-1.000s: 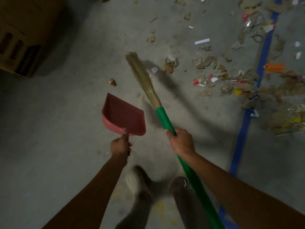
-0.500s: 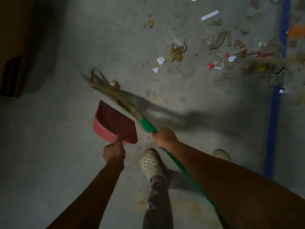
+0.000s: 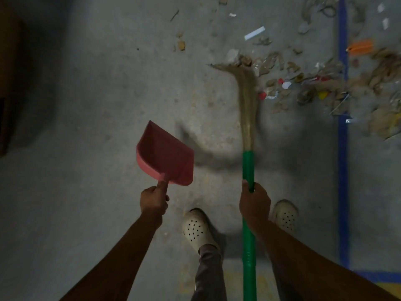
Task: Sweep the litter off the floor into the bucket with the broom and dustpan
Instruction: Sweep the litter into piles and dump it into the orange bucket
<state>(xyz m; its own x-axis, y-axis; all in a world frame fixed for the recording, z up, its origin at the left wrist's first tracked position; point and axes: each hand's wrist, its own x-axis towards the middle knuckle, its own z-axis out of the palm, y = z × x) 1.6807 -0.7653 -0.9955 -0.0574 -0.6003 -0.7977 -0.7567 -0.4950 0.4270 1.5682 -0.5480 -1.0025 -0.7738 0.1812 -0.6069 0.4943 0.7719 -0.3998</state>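
My left hand [image 3: 154, 200] grips the handle of a red dustpan [image 3: 166, 154], held above the floor with its mouth pointing away to the upper left. My right hand [image 3: 254, 203] grips the green handle of the broom [image 3: 248, 164]. The straw bristles [image 3: 246, 83] bend to the left on the concrete, at the left edge of the litter [image 3: 308, 83]: brown scraps, paper bits, red caps and a white strip spread to the upper right. No bucket is in view.
A blue tape line [image 3: 342, 148] runs down the floor on the right, with an orange object [image 3: 361, 47] past it. A dark cardboard box [image 3: 6, 94] stands at the left edge. My two feet in pale clogs [image 3: 196, 229] stand below my hands.
The broom swung from the left, beside the dustpan, over to the right, and its bristles now touch the litter. The dustpan stayed in my left hand.
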